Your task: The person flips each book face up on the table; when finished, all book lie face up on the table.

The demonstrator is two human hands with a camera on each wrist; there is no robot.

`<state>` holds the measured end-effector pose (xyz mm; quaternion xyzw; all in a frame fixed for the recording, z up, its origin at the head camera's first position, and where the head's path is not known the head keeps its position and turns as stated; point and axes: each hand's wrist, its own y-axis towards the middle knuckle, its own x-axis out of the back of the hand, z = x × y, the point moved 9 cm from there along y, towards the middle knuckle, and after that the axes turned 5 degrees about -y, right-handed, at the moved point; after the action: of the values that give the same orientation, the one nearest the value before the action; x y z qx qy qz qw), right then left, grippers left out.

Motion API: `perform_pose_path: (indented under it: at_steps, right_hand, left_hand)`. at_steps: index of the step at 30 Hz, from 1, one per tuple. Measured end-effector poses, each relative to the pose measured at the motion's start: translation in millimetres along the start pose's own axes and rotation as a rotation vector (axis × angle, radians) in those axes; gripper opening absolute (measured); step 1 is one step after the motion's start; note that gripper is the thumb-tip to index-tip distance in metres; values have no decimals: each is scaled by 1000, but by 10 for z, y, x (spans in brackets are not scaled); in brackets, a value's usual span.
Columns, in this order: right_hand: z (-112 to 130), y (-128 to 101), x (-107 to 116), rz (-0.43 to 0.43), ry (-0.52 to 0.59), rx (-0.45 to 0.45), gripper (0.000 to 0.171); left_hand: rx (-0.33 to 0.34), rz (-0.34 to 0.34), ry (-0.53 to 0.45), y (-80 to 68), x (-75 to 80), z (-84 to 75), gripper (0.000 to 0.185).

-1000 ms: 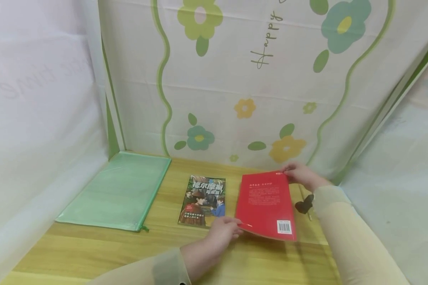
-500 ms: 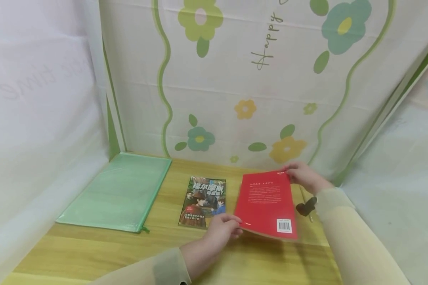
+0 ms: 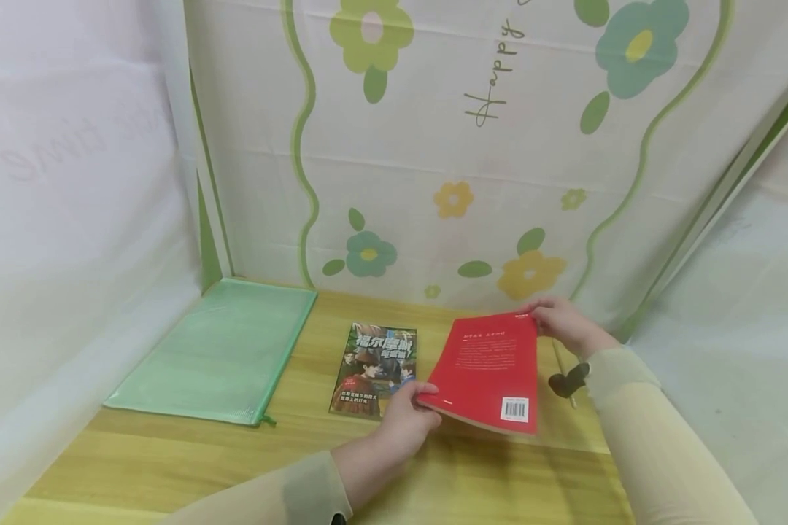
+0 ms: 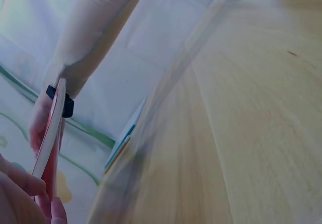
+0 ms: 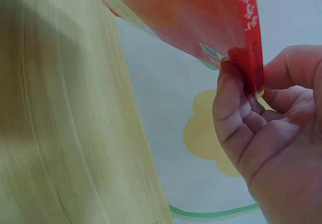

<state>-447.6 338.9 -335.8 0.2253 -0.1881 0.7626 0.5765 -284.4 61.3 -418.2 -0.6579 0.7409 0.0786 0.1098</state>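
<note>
The red book (image 3: 489, 372) is held between both hands above the wooden table (image 3: 236, 467), tilted so its near left corner is raised off the surface. The left hand (image 3: 400, 423) grips that near left corner, fingers curled under the cover and thumb on top; the right hand (image 3: 561, 324) pinches the far right corner, and the right wrist view shows its fingers (image 5: 234, 108) curled round the spine edge with the thumb on the other side. The book is a thin, flat paperback with a glossy red back cover, a white barcode patch at its near right corner and small pale print near the top. Just to its left a smaller illustrated book (image 3: 376, 368) lies flat on the table, close to the left hand. Farther left lies a pale green mesh zip pouch (image 3: 217, 354), flat and rectangular. The table is light, grained wood; a flowered cloth backdrop (image 3: 433, 146) hangs behind
</note>
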Motion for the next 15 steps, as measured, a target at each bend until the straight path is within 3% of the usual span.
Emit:
perform_pose_path:
  at_steps: [15]
  right_hand:
    - [31, -2, -3, -76, 31, -2, 32]
  left_hand:
    - [-51, -41, 0, 60, 59, -7, 31]
